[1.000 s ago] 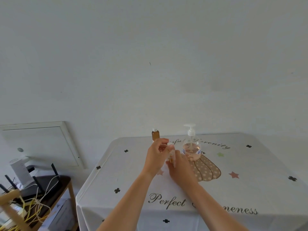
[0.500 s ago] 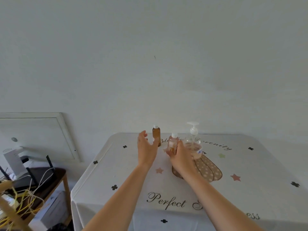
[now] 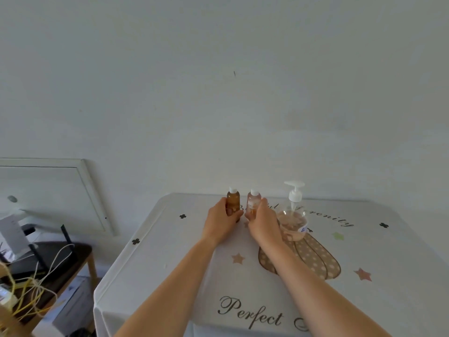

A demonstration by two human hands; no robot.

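Two small bottles stand upright side by side near the far edge of the table [image 3: 170, 251]. My left hand [image 3: 220, 221] grips the amber bottle [image 3: 233, 200] with a white cap around its lower part. My right hand [image 3: 261, 221] grips the pale pink bottle [image 3: 254, 201], also white-capped, just to the right. A clear pump dispenser [image 3: 292, 215] holding pinkish liquid stands right of my right hand, close to its knuckles.
A white cloth with printed stars, crosses and script covers the table. The wall rises directly behind the bottles. At the left, a low wooden stand [image 3: 80, 256] carries a black router [image 3: 36, 259] and tangled yellow and white cables [image 3: 31, 288].
My right hand set the pink bottle down beside the amber one. My left hand let go of the pink bottle's cap, opened, then reached forward and closed around the amber bottle.
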